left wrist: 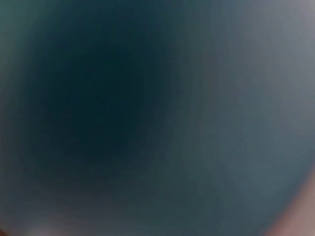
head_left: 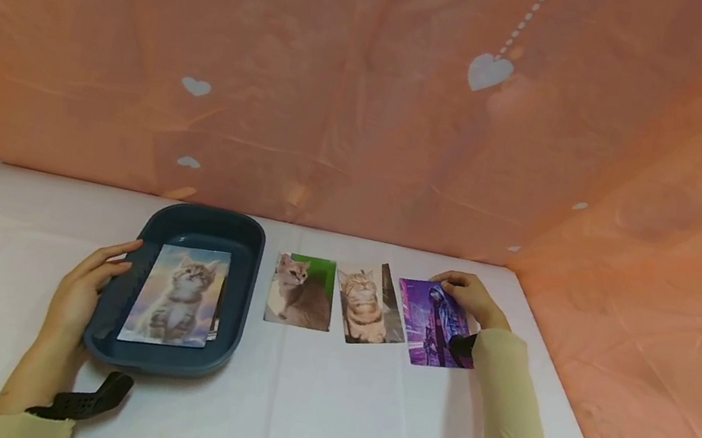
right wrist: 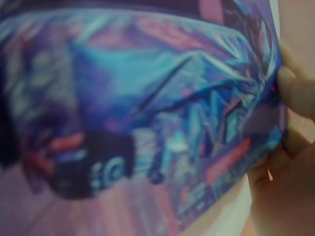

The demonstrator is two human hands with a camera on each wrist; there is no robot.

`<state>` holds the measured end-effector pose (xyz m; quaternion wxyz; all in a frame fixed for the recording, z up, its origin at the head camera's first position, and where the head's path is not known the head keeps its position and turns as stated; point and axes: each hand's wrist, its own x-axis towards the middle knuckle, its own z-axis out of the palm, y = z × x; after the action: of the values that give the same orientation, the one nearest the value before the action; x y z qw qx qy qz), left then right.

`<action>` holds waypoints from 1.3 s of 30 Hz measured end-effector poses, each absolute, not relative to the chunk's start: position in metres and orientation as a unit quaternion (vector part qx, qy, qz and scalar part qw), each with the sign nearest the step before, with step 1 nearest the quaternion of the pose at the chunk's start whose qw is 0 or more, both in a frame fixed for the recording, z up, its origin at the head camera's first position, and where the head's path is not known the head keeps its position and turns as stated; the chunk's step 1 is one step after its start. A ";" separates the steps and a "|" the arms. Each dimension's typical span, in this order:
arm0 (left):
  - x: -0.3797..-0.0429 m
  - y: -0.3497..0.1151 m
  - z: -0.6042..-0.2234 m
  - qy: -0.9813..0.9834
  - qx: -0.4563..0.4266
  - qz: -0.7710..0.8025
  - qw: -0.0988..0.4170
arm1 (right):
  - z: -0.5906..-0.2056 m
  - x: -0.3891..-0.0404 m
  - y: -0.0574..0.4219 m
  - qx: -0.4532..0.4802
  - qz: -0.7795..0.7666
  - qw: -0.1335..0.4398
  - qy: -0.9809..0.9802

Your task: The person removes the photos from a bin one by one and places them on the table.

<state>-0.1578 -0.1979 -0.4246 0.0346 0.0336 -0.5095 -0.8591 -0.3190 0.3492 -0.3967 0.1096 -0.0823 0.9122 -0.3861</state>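
Observation:
My left hand (head_left: pixel 78 297) holds the left side of a dark blue-grey plastic tray (head_left: pixel 210 230), fingers over its rim. A kitten photo card (head_left: pixel 173 302) lies in the tray, with the edge of another card showing under it. The left wrist view is a dark blur. At the right, my right hand (head_left: pixel 470 297) pinches the top edge of a purple picture card (head_left: pixel 427 325) showing a hooded figure. The right wrist view shows the thumb (right wrist: pixel 298 91) on the card's printed face (right wrist: pixel 187 113), with fingers behind it.
Between the tray and the purple card lie two cat photo cards, one with a green background (head_left: pixel 303 296) and one of an orange cat (head_left: pixel 367 307). They rest on a white-covered table (head_left: pixel 318 415). An orange curtain (head_left: pixel 344 94) with white hearts hangs behind and at the sides.

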 end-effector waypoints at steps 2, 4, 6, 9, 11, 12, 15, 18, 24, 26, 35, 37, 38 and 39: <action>-0.158 -0.197 -0.425 -0.510 0.035 -0.859 0.036 | -0.399 -0.319 0.347 -0.063 -0.389 0.101 0.913; -0.157 -0.197 -0.425 -0.509 0.035 -0.859 0.038 | -0.401 -0.320 0.345 -0.049 -0.395 0.094 0.913; -0.158 -0.197 -0.425 -0.511 0.034 -0.858 0.041 | -0.403 -0.321 0.343 -0.036 -0.402 0.085 0.911; -0.158 -0.197 -0.425 -0.515 0.035 -0.855 0.042 | -0.407 -0.323 0.340 -0.027 -0.404 0.063 0.912; -0.158 -0.197 -0.426 -0.519 0.037 -0.853 0.042 | -0.409 -0.324 0.338 -0.021 -0.400 0.040 0.916; -0.158 -0.197 -0.426 -0.521 0.039 -0.852 0.042 | -0.409 -0.323 0.337 -0.014 -0.390 0.026 0.920; -0.157 -0.197 -0.426 -0.522 0.044 -0.851 0.041 | -0.409 -0.322 0.332 0.013 -0.362 -0.014 0.932; -0.157 -0.198 -0.426 -0.519 0.044 -0.853 0.040 | -0.407 -0.320 0.324 0.041 -0.350 -0.050 0.935; -0.158 -0.197 -0.427 -0.515 0.035 -0.855 0.042 | -0.404 -0.315 0.304 0.017 -0.374 -0.091 0.923; -0.159 -0.197 -0.427 -0.514 0.033 -0.856 0.042 | -0.404 -0.312 0.296 0.005 -0.381 -0.091 0.920; -0.159 -0.197 -0.424 -0.519 0.059 -0.852 0.038 | -0.398 -0.301 0.260 -0.039 -0.434 -0.063 0.898; -0.159 -0.197 -0.424 -0.520 0.062 -0.851 0.037 | -0.396 -0.299 0.252 -0.055 -0.443 -0.061 0.893; -0.159 -0.197 -0.424 -0.519 0.062 -0.852 0.038 | -0.395 -0.297 0.247 -0.065 -0.448 -0.060 0.890; -0.159 -0.196 -0.425 -0.518 0.062 -0.853 0.038 | -0.394 -0.296 0.243 -0.073 -0.452 -0.057 0.887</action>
<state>-0.1585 -0.1964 -0.4245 0.0379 0.0617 -0.5177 -0.8525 -0.2959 0.2434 -0.3945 -0.0571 -0.0726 0.8872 -0.4521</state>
